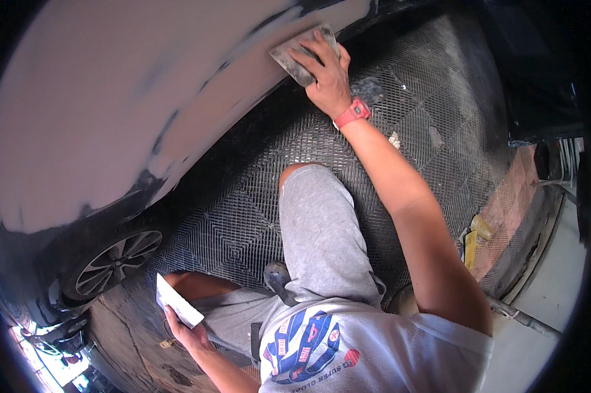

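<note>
The person's right hand (330,78) is up at the lower edge of a car's body panel (112,111), its fingers spread across the face of a grey rectangular pad (286,57), which lies against or just over the panel's edge; the thumb is hidden, so whether the hand clasps the pad cannot be told. A pinkish-red wristwatch (354,112) circles that wrist. Low on the left, the left hand (189,334) grips a white rectangular slab (179,302) by its lower part, holding it tilted near the bent knee, well apart from the pad. The panel is dull pinkish-beige with dark streaks and patches along its lower border. A multi-spoke wheel (119,263) stands beyond the slab, and dark grid floor tiles (240,213) spread beneath the person's grey shorts (322,223). Far right, a yellow cup-shaped object (482,227) lies beside a yellow strip (470,249).
</note>
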Demonstrator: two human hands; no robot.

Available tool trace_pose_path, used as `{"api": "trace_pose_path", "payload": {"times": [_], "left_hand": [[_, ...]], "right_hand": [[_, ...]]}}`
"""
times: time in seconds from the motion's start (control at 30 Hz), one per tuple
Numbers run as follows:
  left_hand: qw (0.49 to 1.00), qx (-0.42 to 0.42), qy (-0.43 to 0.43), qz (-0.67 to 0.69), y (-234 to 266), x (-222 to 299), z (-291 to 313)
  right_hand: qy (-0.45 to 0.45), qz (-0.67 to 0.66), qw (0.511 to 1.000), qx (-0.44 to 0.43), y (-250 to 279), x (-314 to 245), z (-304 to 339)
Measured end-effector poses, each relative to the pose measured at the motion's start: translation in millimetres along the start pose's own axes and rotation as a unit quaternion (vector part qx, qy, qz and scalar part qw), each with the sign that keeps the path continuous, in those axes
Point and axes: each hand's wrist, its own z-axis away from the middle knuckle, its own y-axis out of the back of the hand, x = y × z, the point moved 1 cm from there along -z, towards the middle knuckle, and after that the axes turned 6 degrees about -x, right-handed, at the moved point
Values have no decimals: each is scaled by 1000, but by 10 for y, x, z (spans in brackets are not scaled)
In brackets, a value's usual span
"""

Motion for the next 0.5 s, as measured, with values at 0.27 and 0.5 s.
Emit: {"api": "trace_pose_path", "payload": {"times": [0.27,0.5], "left_hand": [[1000,-30,4,-6,110,30,-2],[999,0,0,-34,26,17,9]], "right_hand": [[30,8,999,17,-156,63,-235],[14,-18,999,-48,-535,120,364]]}}
